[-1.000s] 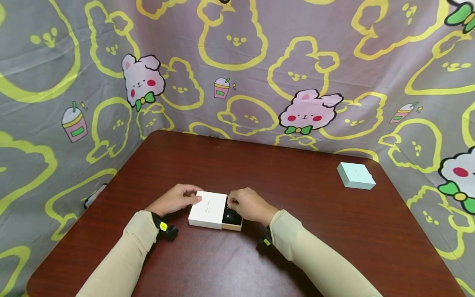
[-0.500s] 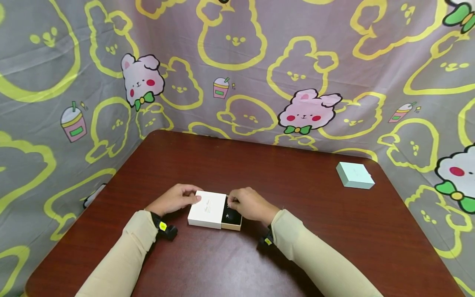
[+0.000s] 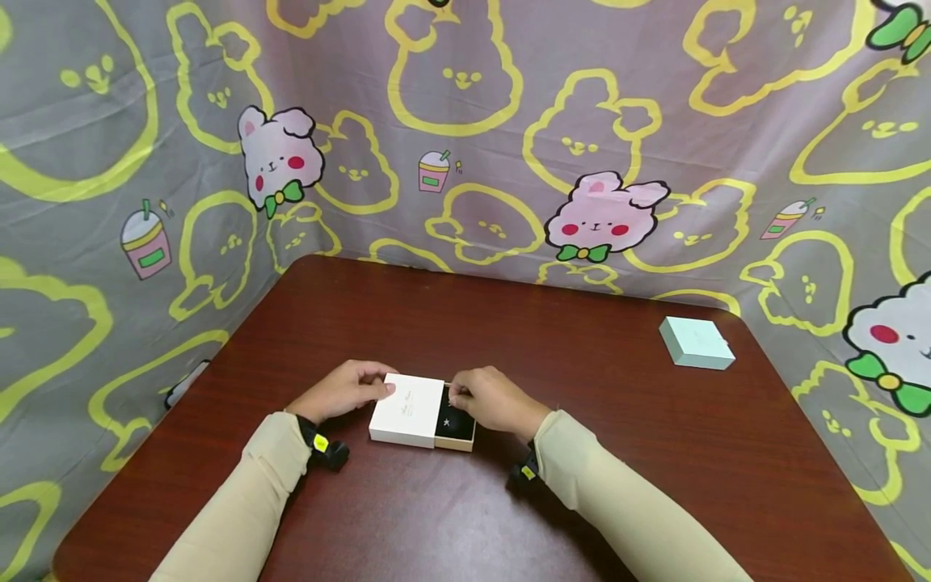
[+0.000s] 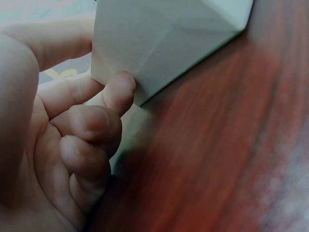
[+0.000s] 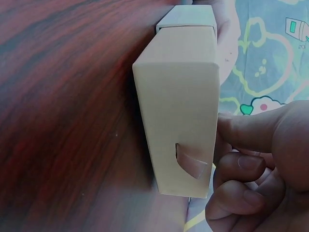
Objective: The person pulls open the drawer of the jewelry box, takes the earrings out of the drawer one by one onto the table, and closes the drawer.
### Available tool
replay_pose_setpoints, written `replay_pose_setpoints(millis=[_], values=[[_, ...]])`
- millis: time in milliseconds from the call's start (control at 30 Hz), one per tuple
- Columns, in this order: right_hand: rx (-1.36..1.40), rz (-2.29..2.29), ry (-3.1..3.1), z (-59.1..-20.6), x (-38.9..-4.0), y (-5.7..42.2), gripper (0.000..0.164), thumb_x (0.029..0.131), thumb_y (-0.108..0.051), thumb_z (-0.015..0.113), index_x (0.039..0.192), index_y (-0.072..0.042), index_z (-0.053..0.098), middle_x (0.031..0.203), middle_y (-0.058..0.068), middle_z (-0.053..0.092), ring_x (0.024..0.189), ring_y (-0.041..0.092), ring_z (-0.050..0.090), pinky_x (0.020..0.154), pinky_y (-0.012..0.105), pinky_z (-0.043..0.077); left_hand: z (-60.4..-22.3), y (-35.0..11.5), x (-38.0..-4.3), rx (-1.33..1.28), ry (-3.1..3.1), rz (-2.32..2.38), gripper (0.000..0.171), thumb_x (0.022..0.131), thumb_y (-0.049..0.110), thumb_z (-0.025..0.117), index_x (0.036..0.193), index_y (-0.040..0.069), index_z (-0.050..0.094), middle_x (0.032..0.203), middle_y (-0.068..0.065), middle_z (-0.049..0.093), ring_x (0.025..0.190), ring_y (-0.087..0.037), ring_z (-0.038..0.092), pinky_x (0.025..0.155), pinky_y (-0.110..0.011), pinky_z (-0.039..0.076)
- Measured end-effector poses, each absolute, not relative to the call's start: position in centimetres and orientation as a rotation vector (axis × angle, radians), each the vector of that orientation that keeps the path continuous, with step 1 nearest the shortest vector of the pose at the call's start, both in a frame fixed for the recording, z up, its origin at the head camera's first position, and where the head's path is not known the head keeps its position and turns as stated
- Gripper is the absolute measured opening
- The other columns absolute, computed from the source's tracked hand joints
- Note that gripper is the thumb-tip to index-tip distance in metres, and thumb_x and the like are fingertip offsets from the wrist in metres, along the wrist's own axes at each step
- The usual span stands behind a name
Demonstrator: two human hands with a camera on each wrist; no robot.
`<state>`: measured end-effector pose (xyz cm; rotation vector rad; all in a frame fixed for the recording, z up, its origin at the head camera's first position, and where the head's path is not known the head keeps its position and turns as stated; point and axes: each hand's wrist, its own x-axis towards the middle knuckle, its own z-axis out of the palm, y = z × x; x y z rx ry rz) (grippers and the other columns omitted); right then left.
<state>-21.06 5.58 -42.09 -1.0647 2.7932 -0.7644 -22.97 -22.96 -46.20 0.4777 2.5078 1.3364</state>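
A white drawer-style box sleeve (image 3: 409, 411) lies on the table with its cream inner tray (image 3: 454, 444) slid partly out to the right. My left hand (image 3: 347, 392) grips the sleeve's left end, thumb on top; in the left wrist view its fingers meet the sleeve's corner. On the black pad (image 3: 457, 426) in the tray sits a small silver star-shaped earring (image 3: 447, 423). My right hand (image 3: 490, 400) is over the back of the pad, thumb and forefinger pinching at a second small star-shaped earring, mostly hidden by the fingertips. The right wrist view shows the tray's end, with a ribbon tab (image 5: 192, 166).
A pale mint box (image 3: 697, 343), closed, stands near the table's back right corner. Reddish-brown wooden table (image 3: 465, 517) surrounds the hands. A patterned cloth (image 3: 465, 105) hangs behind and along the sides.
My right hand has shifted very slightly right, its fingertips still at the pad. My left hand and the box stay where they were.
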Motion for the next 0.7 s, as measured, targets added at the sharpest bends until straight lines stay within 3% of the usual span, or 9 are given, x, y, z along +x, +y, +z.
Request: replay_pose_setpoints(millis=[700], values=[[-1.013,-0.759,2.802,-41.7,-21.3,6.7,0.011,0.093,-0.013,0.068,0.083,-0.018,0.066,0.077,-0.011,0.06,0.07,0.007,0.054,0.067,0.027,0.046,-46.4,-23.0,-23.2,0.482,2.52,1.323,0.034,0.092,0.034,0.069,0.117,0.011,0.068,0.073,-0.003,0.053,0.061,-0.018,0.05,0.055,-0.031,0.042]])
